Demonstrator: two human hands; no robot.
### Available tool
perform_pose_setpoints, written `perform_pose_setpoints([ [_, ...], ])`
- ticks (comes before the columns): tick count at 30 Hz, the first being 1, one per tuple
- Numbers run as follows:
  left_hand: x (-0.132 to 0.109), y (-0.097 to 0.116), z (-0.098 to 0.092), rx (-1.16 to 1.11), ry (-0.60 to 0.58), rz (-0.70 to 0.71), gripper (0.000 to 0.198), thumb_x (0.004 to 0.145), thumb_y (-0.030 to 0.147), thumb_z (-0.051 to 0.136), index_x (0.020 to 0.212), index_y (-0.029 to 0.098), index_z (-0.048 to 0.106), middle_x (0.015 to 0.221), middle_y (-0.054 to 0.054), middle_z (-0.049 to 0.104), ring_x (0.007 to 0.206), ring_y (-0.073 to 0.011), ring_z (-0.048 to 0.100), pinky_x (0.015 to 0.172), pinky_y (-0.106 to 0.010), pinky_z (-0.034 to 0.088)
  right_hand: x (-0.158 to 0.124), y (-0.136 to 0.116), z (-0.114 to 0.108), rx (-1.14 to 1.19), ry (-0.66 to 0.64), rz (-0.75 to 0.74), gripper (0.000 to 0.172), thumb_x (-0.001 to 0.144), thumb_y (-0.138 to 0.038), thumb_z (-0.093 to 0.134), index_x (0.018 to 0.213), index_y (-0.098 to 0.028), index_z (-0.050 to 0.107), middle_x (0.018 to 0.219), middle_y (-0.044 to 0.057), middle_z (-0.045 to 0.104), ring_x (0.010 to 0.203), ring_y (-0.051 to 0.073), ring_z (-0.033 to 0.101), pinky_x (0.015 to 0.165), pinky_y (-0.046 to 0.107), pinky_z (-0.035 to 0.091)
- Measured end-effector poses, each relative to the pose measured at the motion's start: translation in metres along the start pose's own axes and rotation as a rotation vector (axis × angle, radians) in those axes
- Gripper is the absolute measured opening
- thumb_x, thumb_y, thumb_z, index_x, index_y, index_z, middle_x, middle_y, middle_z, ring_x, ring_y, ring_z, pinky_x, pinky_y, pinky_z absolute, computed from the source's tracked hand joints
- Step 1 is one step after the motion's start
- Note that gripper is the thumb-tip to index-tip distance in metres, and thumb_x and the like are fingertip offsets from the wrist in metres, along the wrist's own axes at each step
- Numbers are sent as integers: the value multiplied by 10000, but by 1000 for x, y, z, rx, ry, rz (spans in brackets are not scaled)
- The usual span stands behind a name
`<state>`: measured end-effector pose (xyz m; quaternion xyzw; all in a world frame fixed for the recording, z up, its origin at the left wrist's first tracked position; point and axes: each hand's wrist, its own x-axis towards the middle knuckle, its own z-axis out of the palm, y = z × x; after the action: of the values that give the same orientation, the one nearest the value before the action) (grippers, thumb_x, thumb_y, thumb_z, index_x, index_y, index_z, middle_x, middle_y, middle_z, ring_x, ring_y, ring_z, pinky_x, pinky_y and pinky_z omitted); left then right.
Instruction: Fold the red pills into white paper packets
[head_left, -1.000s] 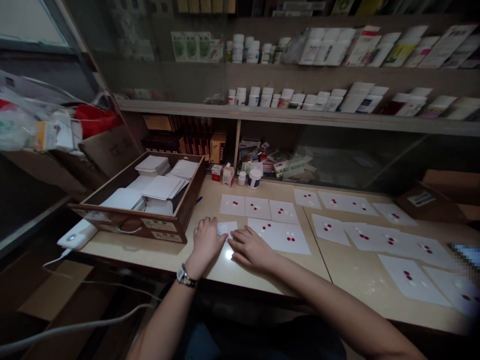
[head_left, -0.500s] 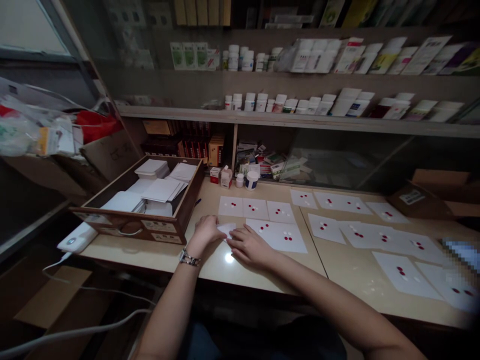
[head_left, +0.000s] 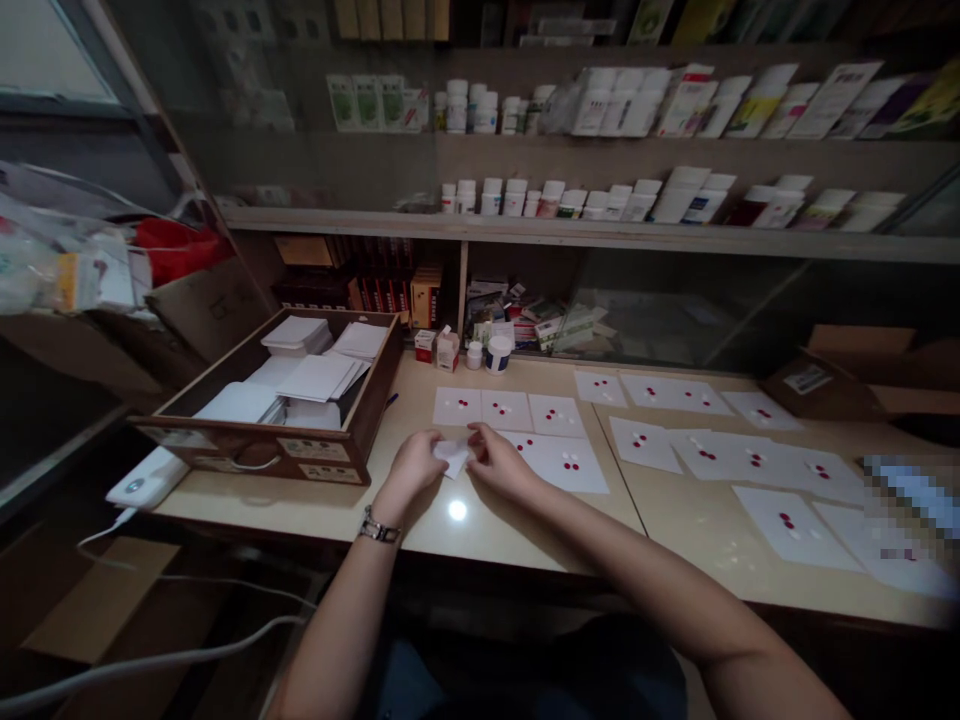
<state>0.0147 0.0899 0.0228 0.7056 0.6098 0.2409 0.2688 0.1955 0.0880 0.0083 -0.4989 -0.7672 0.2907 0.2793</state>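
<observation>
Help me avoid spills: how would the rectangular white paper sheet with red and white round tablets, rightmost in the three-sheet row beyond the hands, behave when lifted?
The sheet looks thin, so it would probably sag. The red and white tablets lie unwrapped with no rim around them, so they could slide off if it tilts.

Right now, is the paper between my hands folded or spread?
Folded, it appears: the paper has slanted edges and looks smaller than the spread sheets beyond.
</observation>
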Motion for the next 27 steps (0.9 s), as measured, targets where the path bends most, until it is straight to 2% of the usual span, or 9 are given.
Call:
perform_pose_setpoints([
  [2, 0, 3, -2, -23, -3, 14, 272, 571, 52, 597, 827, 111, 670, 833, -109, 692, 760, -213, 616, 674, -260, 416, 9, 2, 4, 112, -28, 96, 745, 649, -56, 615, 1351, -108, 374, 976, 91, 630, 689, 142, 559, 636, 262, 441],
  [4, -1, 5, -3, -62, 4, 8, 241, 564, 37, 567, 772, 116, 659, 752, -74, 676, 697, -192, 598, 630, -245, 404, 16, 5, 7, 222, -48, 181, 772, 593, -31, 645, 1323, -90, 404, 845, 49, 635, 657, 138, 557, 602, 241, 430],
  [8, -1, 6, -6, -183, 6, 7, 156, 581, 60, 552, 698, 119, 638, 649, -19, 627, 633, -156, 560, 574, -216, 383, 25, 14, 11, 390, -111, 280, 390, 569, -48, 662, 953, -109, 624, 622, -22, 583, 508, 95, 496, 484, 197, 368],
  [10, -1, 6, -9, -244, -7, -7, 118, 584, 76, 559, 666, 118, 632, 609, -4, 601, 596, -143, 543, 538, -205, 374, 26, 16, 10, 432, -159, 275, 183, 585, -107, 677, 760, -125, 627, 548, -38, 546, 445, 77, 452, 429, 186, 327],
  [16, 3, 11, -20, -358, -26, -18, 176, 587, 89, 586, 748, 115, 651, 606, 1, 589, 534, -131, 543, 495, -206, 402, 23, 9, 7, 688, -316, 258, 167, 632, -214, 681, 760, -113, 645, 564, 0, 599, 438, 81, 491, 391, 172, 318],
  [20, 5, 11, -19, -330, 173, 50, 396, 555, 80, 673, 947, 129, 657, 915, -72, 660, 847, -194, 608, 738, -268, 481, 23, 5, 9, 802, -244, 294, 164, 633, -215, 674, 750, -103, 646, 546, 17, 610, 438, 83, 506, 401, 172, 324],
  [23, 3, 9, -14, -516, 336, -47, 640, 595, 205, 739, 1202, 127, 549, 1123, -140, 609, 957, -210, 606, 794, -297, 491, 27, 5, 6, 819, -145, 311, 188, 601, -221, 693, 737, -102, 640, 521, 10, 597, 436, 92, 505, 411, 183, 337],
  [25, 0, 8, -10, -721, 282, -133, 602, 653, 328, 719, 1186, 98, 558, 1091, -159, 624, 891, -198, 634, 724, -278, 510, 29, 4, 3, 843, -105, 310, 208, 583, -226, 707, 736, -105, 634, 516, 4, 590, 430, 93, 493, 415, 192, 344],
  [27, -2, 8, -6, -871, 166, -181, 500, 658, 409, 705, 1024, 74, 639, 953, -141, 668, 780, -183, 648, 642, -248, 507, 30, 3, -2, 861, -91, 302, 223, 573, -232, 717, 739, -111, 631, 515, -3, 585, 423, 94, 480, 414, 201, 351],
])
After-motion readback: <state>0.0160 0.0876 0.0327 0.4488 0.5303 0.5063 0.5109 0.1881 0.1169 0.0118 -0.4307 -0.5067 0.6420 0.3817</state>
